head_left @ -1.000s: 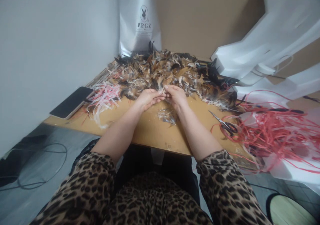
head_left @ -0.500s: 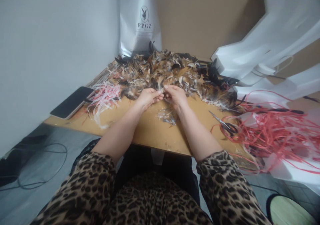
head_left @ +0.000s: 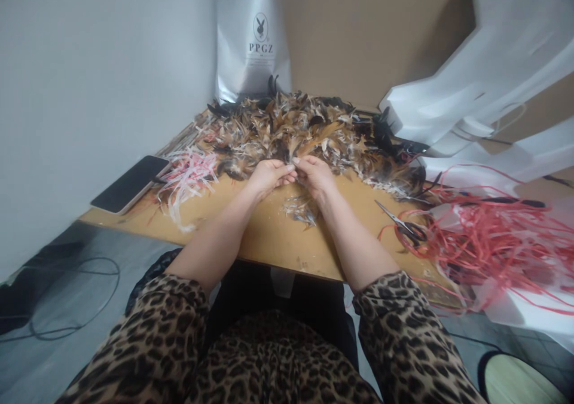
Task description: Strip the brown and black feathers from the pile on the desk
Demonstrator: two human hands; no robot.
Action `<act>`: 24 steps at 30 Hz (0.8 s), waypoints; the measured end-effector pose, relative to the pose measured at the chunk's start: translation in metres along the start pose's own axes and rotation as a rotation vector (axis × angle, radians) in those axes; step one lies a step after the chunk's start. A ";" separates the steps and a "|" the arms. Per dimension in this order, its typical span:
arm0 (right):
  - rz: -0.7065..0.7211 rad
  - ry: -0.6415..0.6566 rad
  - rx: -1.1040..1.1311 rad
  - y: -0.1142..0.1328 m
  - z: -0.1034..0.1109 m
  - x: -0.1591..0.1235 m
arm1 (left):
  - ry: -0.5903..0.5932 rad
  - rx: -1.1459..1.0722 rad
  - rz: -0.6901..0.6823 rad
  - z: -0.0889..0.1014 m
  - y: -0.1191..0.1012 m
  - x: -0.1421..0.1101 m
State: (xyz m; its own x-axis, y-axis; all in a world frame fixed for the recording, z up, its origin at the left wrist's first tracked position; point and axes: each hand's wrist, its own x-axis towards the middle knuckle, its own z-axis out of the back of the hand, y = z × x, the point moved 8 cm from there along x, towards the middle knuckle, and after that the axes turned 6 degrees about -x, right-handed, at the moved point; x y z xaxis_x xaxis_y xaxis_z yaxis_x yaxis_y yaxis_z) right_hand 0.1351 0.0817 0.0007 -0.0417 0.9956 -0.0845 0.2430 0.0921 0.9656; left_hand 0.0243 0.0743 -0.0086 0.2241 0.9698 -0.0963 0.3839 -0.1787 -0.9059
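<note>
One orange-brown feather [head_left: 321, 138] slants lengthwise away and rightward.

A heap of feathers [head_left: 287, 126] spreads along the back of the worktop [head_left: 273, 242], with a bag [head_left: 255, 51] behind it. The left hand [head_left: 270, 178] and right hand [head_left: 317, 178] meet at its front edge; a smaller feather cluster [head_left: 301, 211] lies nearer the person. Leftward lie strips [head_left: 191, 172], then a phone [head_left: 130, 184]; rightward, scissors [head_left: 411, 231] beside a ribbon tangle [head_left: 506, 230] reaching past the worktop's edge.
</note>
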 end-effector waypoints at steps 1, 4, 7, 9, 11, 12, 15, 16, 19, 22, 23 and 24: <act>0.004 0.007 0.008 0.000 -0.001 0.000 | 0.006 -0.003 -0.002 0.000 0.000 0.000; 0.010 0.026 0.008 -0.002 -0.002 0.001 | -0.003 0.013 -0.014 0.001 0.000 0.001; 0.031 0.032 -0.034 -0.001 -0.001 0.002 | -0.045 0.070 -0.063 0.004 -0.003 0.001; 0.089 0.027 -0.105 0.004 0.000 0.002 | -0.078 0.120 -0.116 0.004 -0.009 0.001; 0.159 0.012 -0.200 0.012 0.002 0.001 | -0.088 0.177 -0.154 0.003 -0.013 0.000; 0.185 0.005 -0.243 0.015 0.002 -0.001 | -0.078 0.205 -0.163 0.002 -0.015 -0.001; 0.217 -0.009 -0.300 0.021 0.003 -0.003 | -0.032 0.267 -0.163 -0.002 -0.016 -0.002; 0.217 -0.013 -0.301 0.021 0.003 -0.004 | -0.017 0.275 -0.162 -0.002 -0.016 -0.002; 0.211 -0.021 -0.282 0.019 0.004 -0.002 | 0.022 0.278 -0.169 -0.003 -0.015 -0.003; 0.192 0.007 -0.248 0.014 0.004 0.002 | 0.032 0.281 -0.173 -0.003 -0.014 -0.002; 0.183 0.024 -0.244 0.013 0.004 0.003 | 0.027 0.281 -0.173 -0.002 -0.014 -0.002; 0.174 0.042 -0.250 0.013 0.005 0.004 | 0.017 0.275 -0.174 0.000 -0.014 -0.001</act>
State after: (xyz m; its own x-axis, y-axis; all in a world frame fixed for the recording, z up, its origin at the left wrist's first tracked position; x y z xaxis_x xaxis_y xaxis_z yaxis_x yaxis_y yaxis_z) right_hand 0.1428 0.0875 0.0120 -0.0619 0.9938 0.0926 0.0038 -0.0926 0.9957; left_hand 0.0188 0.0758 0.0044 0.1923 0.9785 0.0742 0.1622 0.0429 -0.9858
